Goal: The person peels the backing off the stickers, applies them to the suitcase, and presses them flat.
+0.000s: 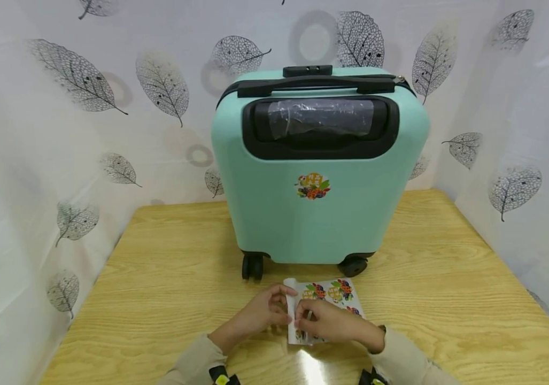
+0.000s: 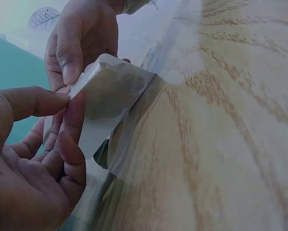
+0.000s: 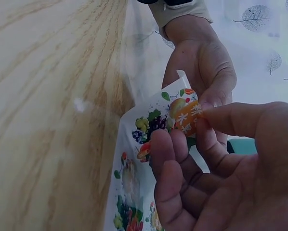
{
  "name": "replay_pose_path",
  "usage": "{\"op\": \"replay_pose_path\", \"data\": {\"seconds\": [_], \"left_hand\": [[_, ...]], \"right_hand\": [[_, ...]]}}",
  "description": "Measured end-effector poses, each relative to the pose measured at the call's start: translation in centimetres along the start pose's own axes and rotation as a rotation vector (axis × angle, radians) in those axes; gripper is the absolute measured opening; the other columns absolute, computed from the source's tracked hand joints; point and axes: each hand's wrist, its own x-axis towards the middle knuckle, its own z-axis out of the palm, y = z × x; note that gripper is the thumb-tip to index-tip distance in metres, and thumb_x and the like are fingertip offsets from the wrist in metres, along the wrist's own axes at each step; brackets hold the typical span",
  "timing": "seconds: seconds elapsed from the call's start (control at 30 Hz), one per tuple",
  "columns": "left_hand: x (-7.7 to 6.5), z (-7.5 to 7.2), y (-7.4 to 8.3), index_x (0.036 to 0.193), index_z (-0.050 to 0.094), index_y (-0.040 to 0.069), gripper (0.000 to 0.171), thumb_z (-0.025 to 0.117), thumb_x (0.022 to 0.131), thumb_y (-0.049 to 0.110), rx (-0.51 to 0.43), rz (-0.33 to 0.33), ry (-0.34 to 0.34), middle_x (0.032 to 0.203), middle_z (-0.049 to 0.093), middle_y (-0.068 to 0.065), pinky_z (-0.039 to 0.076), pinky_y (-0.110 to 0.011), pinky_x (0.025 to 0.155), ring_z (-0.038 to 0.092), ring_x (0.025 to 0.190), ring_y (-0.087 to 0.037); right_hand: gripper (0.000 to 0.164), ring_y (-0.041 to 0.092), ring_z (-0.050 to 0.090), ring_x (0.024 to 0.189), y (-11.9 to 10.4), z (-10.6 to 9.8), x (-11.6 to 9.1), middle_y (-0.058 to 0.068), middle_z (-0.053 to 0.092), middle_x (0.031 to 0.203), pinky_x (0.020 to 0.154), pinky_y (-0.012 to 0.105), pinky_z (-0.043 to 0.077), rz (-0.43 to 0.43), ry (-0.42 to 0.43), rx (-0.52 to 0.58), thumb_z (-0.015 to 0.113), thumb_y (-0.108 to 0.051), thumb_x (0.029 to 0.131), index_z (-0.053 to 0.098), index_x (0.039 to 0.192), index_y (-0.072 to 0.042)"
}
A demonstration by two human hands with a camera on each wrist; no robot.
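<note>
A white sheet of round fruit stickers [image 1: 293,336] lies on the table in front of the suitcase, its left side bent upward. My left hand [image 1: 269,306] pinches that bent edge between thumb and forefinger. From the other side my right hand [image 1: 324,320] pinches the sheet at one sticker [image 3: 185,115], orange with white characters and printed fruit. Both hands' fingertips are close together there, as the left wrist view also shows at the folded sheet [image 2: 103,94]. More stickers [image 1: 340,290] show on the sheet's right part.
A mint-green suitcase [image 1: 274,214] stands upright on its black wheels behind the hands. One round fruit sticker [image 1: 312,185] is on its front, below the plastic-wrapped handle [image 1: 322,116]. The wooden table [image 1: 173,256] meets leaf-patterned cloth [image 1: 159,155] at the back and sides.
</note>
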Motion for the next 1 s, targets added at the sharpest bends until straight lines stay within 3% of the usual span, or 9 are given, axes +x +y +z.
{"op": "replay_pose_path", "data": {"seconds": [0.23,0.5,0.83,1.0], "left_hand": [[-0.2,-0.4,-0.3,0.126,0.050,-0.004,0.050,0.066,0.079,-0.006,0.020,-0.006,0.010,0.093,0.059,-0.006,0.048,-0.023,0.063,0.062,0.074,-0.011],[-0.4,-0.9,-0.8,0.124,0.049,-0.006,0.050,0.066,0.078,-0.008,0.017,0.001,0.017,0.089,0.056,-0.003,0.049,-0.022,0.067,0.061,0.074,-0.010],[-0.4,-1.5,-0.9,0.125,0.050,-0.005,0.052,0.068,0.077,-0.006,0.080,0.011,0.034,0.088,0.061,-0.007,0.049,-0.023,0.065,0.063,0.075,-0.012],[-0.7,-1.8,-1.1,0.125,0.049,-0.007,0.052,0.068,0.076,-0.007,0.090,0.013,0.035,0.087,0.061,-0.011,0.047,-0.021,0.061,0.061,0.073,-0.011]], "right_hand": [[0.011,0.003,0.056,0.063,0.4,-0.1,-0.1,0.005,0.062,0.084,0.053,0.018,0.044,-0.007,0.013,-0.028,0.055,-0.013,0.097,0.058,0.090,-0.005],[0.010,0.007,0.059,0.065,0.7,-0.3,-0.6,0.005,0.061,0.083,0.056,0.020,0.048,0.031,0.036,-0.009,0.053,-0.011,0.097,0.058,0.092,-0.004],[0.013,0.006,0.058,0.065,1.5,-1.1,-1.4,0.006,0.061,0.084,0.059,0.021,0.050,0.008,0.041,-0.009,0.052,-0.012,0.098,0.058,0.093,-0.002],[0.016,0.009,0.060,0.066,2.0,-1.5,-2.0,0.006,0.062,0.087,0.057,0.022,0.050,0.035,0.032,0.024,0.050,-0.017,0.100,0.058,0.096,-0.003]]}}
